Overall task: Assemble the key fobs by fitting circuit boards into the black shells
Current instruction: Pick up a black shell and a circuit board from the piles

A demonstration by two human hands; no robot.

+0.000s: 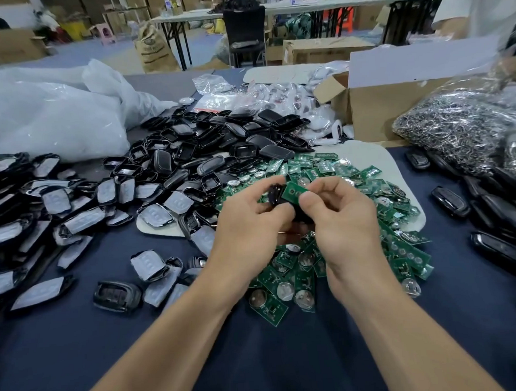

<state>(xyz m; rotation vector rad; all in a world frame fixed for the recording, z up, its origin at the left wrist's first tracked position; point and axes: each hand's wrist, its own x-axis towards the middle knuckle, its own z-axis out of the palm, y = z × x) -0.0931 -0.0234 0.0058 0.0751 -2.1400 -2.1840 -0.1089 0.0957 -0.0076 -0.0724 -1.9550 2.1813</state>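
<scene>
Just above the pile of green boards (403, 247), we hold one black shell (274, 194) in our left hand (252, 222), its grip curled round it, while our right hand (341, 220) pinches a circuit board (292, 192) by its edge, tilted against the shell's open side. To seat it well, we judge, we should square the board to the cavity, lower one edge first and press evenly without forcing. Left of the pile and beyond it lie the spare shells (218, 137)
</scene>
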